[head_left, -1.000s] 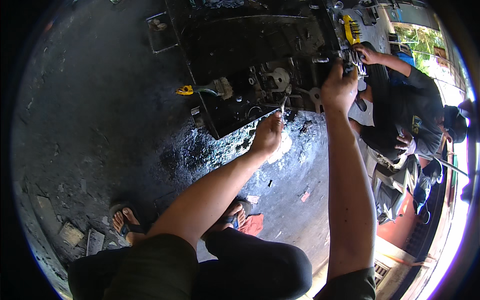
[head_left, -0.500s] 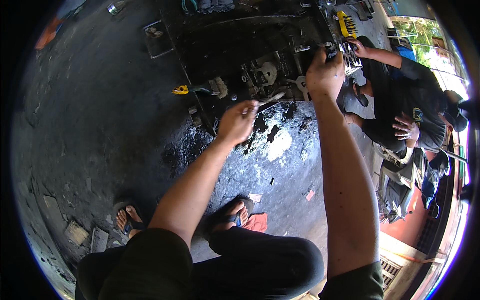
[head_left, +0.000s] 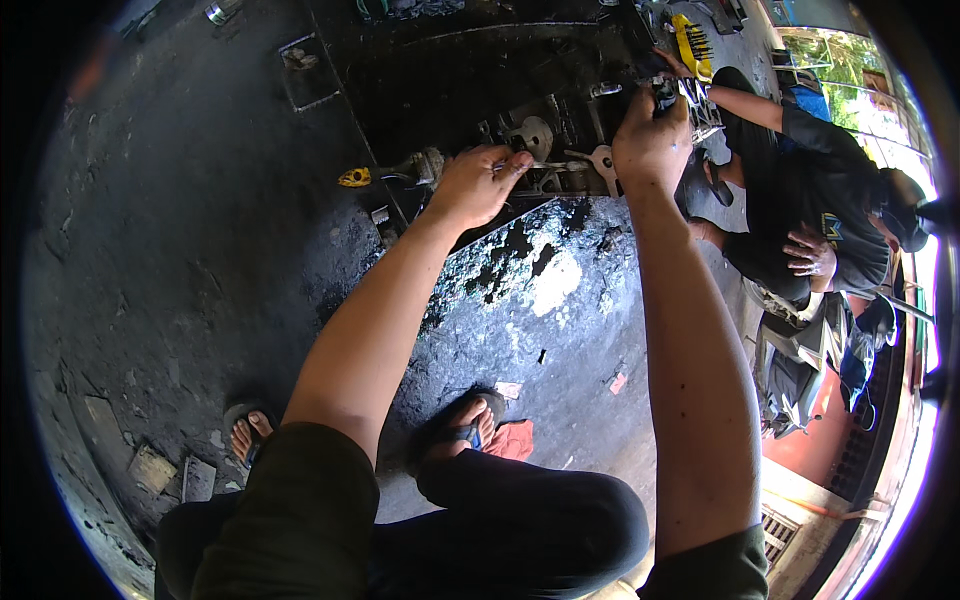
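My left hand (head_left: 478, 187) is closed over the dark, oily tray (head_left: 420, 90), on a slim, pale metal tool (head_left: 565, 166) whose exact kind I cannot make out. The tool points right, toward a flat metal piece with a round hole (head_left: 605, 165). Just beyond the hand lies a rounded metal plate (head_left: 533, 137) among other greasy parts. At the tray's right side my right hand (head_left: 652, 145) is closed around a small dark part (head_left: 664, 95), mostly hidden by the fingers. Beside it stands a silvery openwork metal part (head_left: 702, 108).
A yellow-handled brush (head_left: 355, 177) lies at the tray's left edge. A yellow holder with black pieces (head_left: 692, 45) is at the far right. Another person (head_left: 835, 200) sits on the right, one hand reaching near the openwork part. Wet, oily floor (head_left: 540, 285) lies before me.
My left hand has moved forward with the slim tool, from the tray's near edge to over the parts. The other person's reaching hand has shifted farther away. My right hand stays nearly in place.
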